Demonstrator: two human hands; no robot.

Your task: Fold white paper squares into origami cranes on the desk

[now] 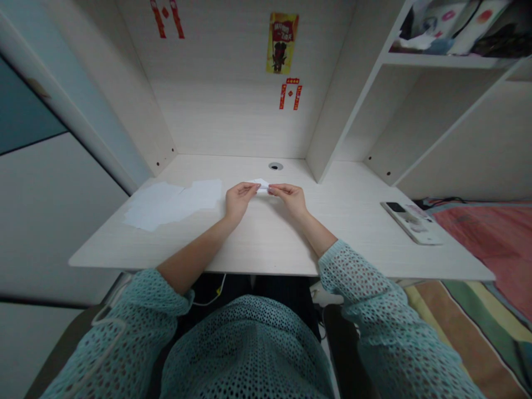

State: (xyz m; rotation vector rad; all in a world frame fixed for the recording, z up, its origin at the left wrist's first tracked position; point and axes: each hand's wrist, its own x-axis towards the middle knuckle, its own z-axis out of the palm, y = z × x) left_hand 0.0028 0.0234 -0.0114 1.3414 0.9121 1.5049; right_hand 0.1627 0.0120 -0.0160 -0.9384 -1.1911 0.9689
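Apparently a fold is being worked: both hands pinch a small white folded piece of paper [260, 183] just above the pale wood-grain bench [266, 244], a little nearer the person than the round cable hole [275, 165] in the bench's back edge. The left hand [238, 199] grips the paper's left end between thumb and fingertips, and the right hand [291, 198] nips its right end the same way, so the piece spans the gap between them. It looks flat and pointed at the top, perhaps already creased more than once, though it is too small here to count the folds. Pressing a fresh crease would call for matching the edges and running a fingertip firmly along the line. Left of the cable hole, flat loose white sheets [172, 204] lie overlapping; far right of it rests a white slab-shaped phone [411, 221].
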